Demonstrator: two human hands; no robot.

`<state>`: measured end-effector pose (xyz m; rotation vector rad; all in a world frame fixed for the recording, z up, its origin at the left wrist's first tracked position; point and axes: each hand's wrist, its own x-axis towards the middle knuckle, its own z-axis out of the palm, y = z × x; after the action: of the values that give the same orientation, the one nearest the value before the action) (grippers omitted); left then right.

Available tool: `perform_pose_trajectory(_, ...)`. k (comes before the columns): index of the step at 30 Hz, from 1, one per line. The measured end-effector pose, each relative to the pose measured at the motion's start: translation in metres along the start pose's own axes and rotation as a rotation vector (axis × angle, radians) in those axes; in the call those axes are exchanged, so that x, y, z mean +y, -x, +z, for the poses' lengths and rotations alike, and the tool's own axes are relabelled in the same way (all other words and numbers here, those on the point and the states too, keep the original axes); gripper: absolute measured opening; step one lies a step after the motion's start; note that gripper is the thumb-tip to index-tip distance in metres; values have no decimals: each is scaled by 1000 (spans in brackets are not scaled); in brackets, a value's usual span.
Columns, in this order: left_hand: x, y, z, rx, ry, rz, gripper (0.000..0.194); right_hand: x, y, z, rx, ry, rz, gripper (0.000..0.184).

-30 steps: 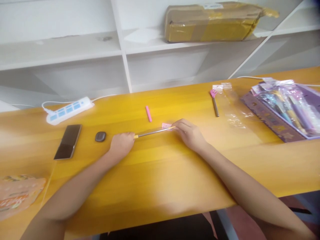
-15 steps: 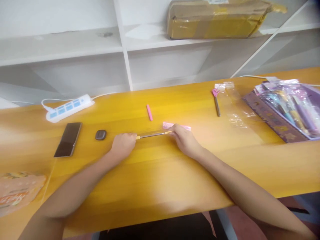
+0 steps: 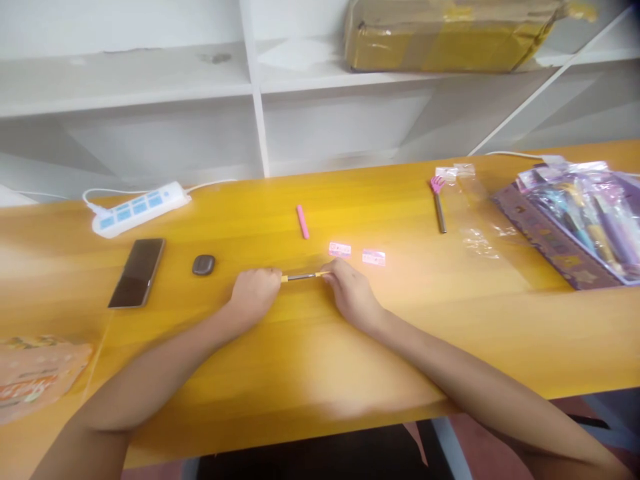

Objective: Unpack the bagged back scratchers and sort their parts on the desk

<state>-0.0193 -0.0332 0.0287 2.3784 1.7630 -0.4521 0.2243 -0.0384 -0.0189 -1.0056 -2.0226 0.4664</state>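
Between my hands, just above the table, a slim telescopic metal rod with yellow ends (image 3: 300, 277) lies nearly level. My left hand (image 3: 257, 293) is closed round its left yellow end, and my right hand (image 3: 350, 293) pinches the right one. Both ends are partly hidden by my fingers. Beyond my right hand lie two small pink printed labels, a left one (image 3: 340, 249) and a right one (image 3: 374, 257). A short pink stick (image 3: 303, 222) rests on the table farther back. Off to the right is a pink claw-headed back scratcher (image 3: 439, 203) with a dark handle.
A phone (image 3: 137, 273), a small dark case (image 3: 203, 265) and a white power strip (image 3: 141, 210) sit on the left. An orange packet (image 3: 43, 380) lies at the left edge. Clear wrappers (image 3: 477, 243) are beside a purple box (image 3: 540, 243) of packaged items. A taped carton (image 3: 450, 40) stands on the shelf.
My hands have come closer together, and less of the metal rod shows between them. My right hand has shifted left, uncovering the space between the two pink labels.
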Motion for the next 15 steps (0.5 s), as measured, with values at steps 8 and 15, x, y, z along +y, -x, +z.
perform_pose_trajectory(8, 3, 2, -2, -27, -26, -2, 36, -6, 5, 6, 14, 22, -5, 18)
perform_pose_trajectory(15, 2, 1, 0, -16, -22, 1, 35, -6, 5, 8, 0, 21, 8, 20)
